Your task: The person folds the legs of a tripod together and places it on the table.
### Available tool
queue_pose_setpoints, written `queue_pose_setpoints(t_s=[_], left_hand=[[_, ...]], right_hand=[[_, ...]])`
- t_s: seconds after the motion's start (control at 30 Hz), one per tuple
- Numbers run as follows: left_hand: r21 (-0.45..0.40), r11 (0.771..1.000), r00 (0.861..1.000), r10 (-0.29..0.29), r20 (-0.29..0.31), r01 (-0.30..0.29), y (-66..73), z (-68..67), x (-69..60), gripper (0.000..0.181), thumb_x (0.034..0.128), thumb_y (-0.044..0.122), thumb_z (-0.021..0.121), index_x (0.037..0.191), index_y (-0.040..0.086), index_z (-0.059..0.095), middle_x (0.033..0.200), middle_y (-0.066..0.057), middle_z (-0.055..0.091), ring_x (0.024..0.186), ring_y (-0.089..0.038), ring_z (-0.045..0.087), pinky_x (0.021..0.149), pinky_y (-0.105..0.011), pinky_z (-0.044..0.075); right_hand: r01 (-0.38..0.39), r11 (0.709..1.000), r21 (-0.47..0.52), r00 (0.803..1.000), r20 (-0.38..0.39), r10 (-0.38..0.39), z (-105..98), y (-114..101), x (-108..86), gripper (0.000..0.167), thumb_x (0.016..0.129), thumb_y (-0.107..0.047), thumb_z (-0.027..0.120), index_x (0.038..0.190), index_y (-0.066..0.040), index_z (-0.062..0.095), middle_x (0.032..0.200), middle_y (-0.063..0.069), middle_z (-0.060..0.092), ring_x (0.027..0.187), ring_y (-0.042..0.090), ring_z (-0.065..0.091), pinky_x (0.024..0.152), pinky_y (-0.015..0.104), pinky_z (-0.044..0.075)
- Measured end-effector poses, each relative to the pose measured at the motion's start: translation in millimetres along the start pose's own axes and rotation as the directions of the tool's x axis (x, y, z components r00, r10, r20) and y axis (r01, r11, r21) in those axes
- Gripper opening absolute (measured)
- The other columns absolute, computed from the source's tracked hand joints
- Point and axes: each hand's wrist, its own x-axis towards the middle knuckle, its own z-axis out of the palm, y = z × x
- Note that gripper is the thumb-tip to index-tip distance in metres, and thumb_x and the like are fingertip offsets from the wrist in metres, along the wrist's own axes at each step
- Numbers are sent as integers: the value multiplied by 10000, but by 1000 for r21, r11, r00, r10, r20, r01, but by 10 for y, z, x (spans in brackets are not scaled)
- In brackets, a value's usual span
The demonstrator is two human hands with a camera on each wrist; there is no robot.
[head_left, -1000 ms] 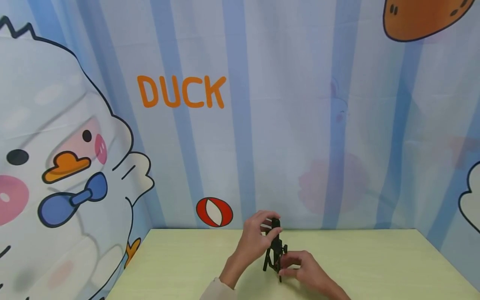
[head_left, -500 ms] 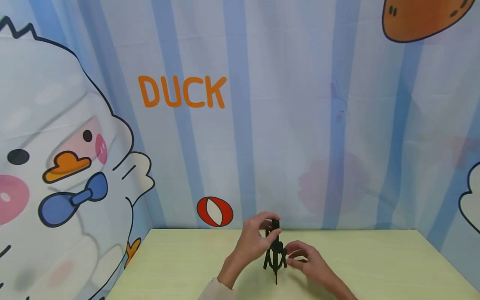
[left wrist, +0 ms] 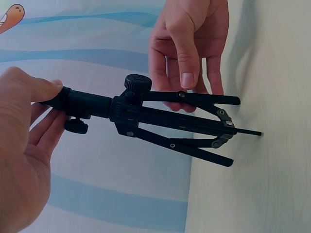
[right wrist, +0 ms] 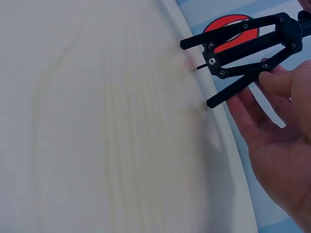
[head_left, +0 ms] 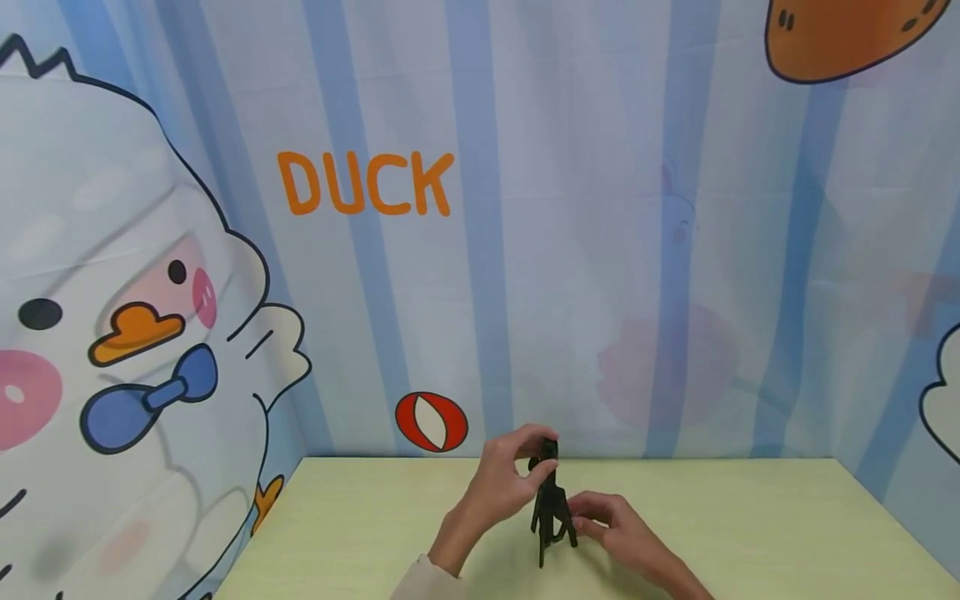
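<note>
Over the pale counter point(head_left: 360, 533), the left hand point(head_left: 501, 477) pinches the top of an upright, matte-black, jointed tripod point(left wrist: 170, 118) and the right hand point(head_left: 622, 529) pinches one straight leg point(right wrist: 233, 91), before a creased, striped curtain point(head_left: 570, 208) lettered "DUCK" point(head_left: 371, 185).

From here I see the left hand point(left wrist: 22, 150) gripping the top end of a small black tripod point(left wrist: 160, 116). The right hand point(left wrist: 201, 29) has its thumb and fingers about one leg point(left wrist: 163, 96). A ridged knob point(left wrist: 138, 82) juts near the leg joints, and the feet point toward the pale tabletop point(left wrist: 272, 194), beside a blue-striped curtain point(left wrist: 121, 194).
</note>
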Motion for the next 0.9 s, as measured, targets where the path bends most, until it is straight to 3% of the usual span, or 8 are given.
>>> queue_pose_setpoints(t_s=[0.27,0.5,0.7,0.9], left_hand=[[-15,1000,1000,11,-11,-11,24,-59,-44,326,954,6,735,1247,146,705,1183,-41,695,1015,-208,713,914,-285,597],[-22,1000,1000,5,-2,-5,5,-84,-53,335,951,-14,730,1241,151,711,1171,-32,702,1016,-200,713,912,-293,599],[-37,999,1000,2,6,-2,0,-94,-62,349,951,-46,713,1247,139,710,1188,-41,707,1045,-192,714,918,-266,588],[-68,998,1000,-5,19,6,12,-115,-73,364,953,-72,696,1253,133,707,1208,-48,702,1084,-212,703,932,-278,586]], right_hand=[[1,1000,12,997,75,-2,12,5,-9,226,1038,-21,596,1233,23,700,1203,208,688,1061,180,684,882,297,588],[47,998,41,988,146,-53,24,46,2,251,1017,31,593,1245,54,697,1210,262,679,1075,295,690,889,312,592],[108,993,43,974,194,-114,51,73,15,247,1022,0,609,1240,94,675,1204,292,673,1095,261,687,914,309,584],[87,995,51,974,205,-95,82,56,14,248,1010,-14,636,1230,96,670,1192,278,676,1073,316,694,883,307,595]])
